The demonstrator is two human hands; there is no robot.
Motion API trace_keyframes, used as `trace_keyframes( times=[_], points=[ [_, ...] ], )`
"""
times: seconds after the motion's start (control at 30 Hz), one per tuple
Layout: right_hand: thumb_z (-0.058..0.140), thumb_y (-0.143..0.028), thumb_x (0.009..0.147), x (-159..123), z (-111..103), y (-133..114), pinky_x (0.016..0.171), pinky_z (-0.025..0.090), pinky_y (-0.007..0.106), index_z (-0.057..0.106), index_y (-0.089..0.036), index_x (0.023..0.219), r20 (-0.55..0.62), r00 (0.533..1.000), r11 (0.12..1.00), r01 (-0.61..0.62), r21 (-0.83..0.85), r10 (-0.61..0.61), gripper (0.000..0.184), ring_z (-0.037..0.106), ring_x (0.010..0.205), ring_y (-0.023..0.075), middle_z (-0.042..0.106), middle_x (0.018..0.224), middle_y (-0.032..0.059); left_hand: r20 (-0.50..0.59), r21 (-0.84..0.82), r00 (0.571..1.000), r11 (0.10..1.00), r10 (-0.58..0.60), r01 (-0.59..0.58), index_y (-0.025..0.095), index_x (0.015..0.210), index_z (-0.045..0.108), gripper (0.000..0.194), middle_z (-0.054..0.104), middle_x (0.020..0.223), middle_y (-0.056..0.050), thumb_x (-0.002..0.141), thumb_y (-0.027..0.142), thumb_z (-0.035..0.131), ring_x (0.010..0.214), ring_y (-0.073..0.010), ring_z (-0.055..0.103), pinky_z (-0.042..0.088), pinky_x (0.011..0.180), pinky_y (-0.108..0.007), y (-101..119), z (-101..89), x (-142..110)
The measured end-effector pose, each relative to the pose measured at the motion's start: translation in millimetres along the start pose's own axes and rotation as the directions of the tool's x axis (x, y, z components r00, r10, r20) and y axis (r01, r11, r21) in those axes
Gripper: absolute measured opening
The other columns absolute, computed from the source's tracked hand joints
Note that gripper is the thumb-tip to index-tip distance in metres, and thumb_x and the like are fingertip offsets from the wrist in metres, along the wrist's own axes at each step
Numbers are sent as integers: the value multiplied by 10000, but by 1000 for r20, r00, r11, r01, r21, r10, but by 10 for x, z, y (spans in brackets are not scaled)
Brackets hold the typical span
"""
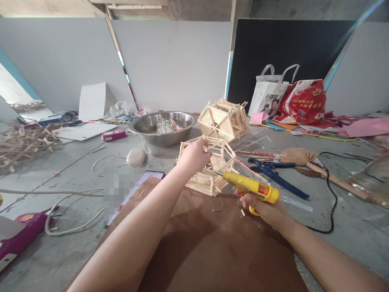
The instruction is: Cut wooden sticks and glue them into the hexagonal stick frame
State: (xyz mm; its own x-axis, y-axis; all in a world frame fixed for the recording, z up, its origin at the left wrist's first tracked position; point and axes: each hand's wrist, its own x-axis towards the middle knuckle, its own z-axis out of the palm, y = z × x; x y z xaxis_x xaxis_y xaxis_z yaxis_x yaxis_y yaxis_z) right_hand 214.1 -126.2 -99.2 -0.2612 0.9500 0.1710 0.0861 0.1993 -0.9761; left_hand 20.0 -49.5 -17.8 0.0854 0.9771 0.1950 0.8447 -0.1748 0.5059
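On the grey surface (73, 174), near centre: stick frame (209, 184), pale wood, open-sided, standing at the far edge of a brown sheet (194, 251). Left hand (194, 156): laid over the frame's top, fingers bent; whether they pinch a stick cannot be told. Right hand (266, 211): closed round a glue gun (249, 185), yellow, orange section at the rear, metal nozzle (218, 173) pointing left to the frame's near side; contact of tip and wood cannot be told. Wood scrap (242, 212), small, on the sheet near the right hand. Beyond the frame: stick model (217, 123), many-sided, tilted; whether the two touch is unclear.

Left part: steel basin (164, 140), wide, holding clear packets (165, 126); white puck (135, 157), near the basin, beside a pale cable (100, 160); phone (136, 186), lying flat, partly covered; pink box (114, 135); white board (86, 131), flat; stick pile (28, 144), loose, far left; magenta box (28, 223), left edge.

Right part: pliers (276, 176), blue handles; brown fan (298, 156), lying near them; black cord (336, 202), curved; clear rod (296, 203); glass jar (372, 178), cut by the right edge.

Rear: white bag (269, 95), two handles, upright, beside a red bag (304, 101), both before a black panel (282, 44)
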Motion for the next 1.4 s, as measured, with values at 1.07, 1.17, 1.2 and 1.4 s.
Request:
trace_keyframes(
  times=[1.07,1.17,1.2,1.4],
  points=[
    [577,-412,691,-4,3,-36,660,468,284,604,-200,710,8,1000,999,-18,-29,18,215,588,692,174,637,802,43,-20,85,1000,996,18,-17,177,978,560,308,650,746,-40,703,285,474,665,-163,573,405,597,-258,-18,3,8],
    [571,-423,691,-9,10,-50,664,463,290,582,-191,606,5,1000,999,-30,-39,30,247,588,709,190,642,825,61,-55,141,998,990,21,-13,187,974,566,305,648,790,-52,703,290,471,718,-182,577,407,611,-269,-27,15,10],
    [572,-426,689,-11,12,-52,669,462,294,578,-189,591,4,1000,999,-31,-41,31,256,587,718,196,643,832,65,-62,156,998,988,19,-10,193,977,564,306,648,800,-53,703,291,470,731,-186,576,407,615,-271,-29,19,11],
    [577,-385,701,-8,3,-40,667,453,268,597,-199,642,10,1000,1000,-8,-8,8,196,581,722,179,636,818,42,-55,176,998,984,-1,11,203,995,554,320,640,829,-59,704,299,460,746,-189,570,403,607,-270,-25,14,3]
  ],
)
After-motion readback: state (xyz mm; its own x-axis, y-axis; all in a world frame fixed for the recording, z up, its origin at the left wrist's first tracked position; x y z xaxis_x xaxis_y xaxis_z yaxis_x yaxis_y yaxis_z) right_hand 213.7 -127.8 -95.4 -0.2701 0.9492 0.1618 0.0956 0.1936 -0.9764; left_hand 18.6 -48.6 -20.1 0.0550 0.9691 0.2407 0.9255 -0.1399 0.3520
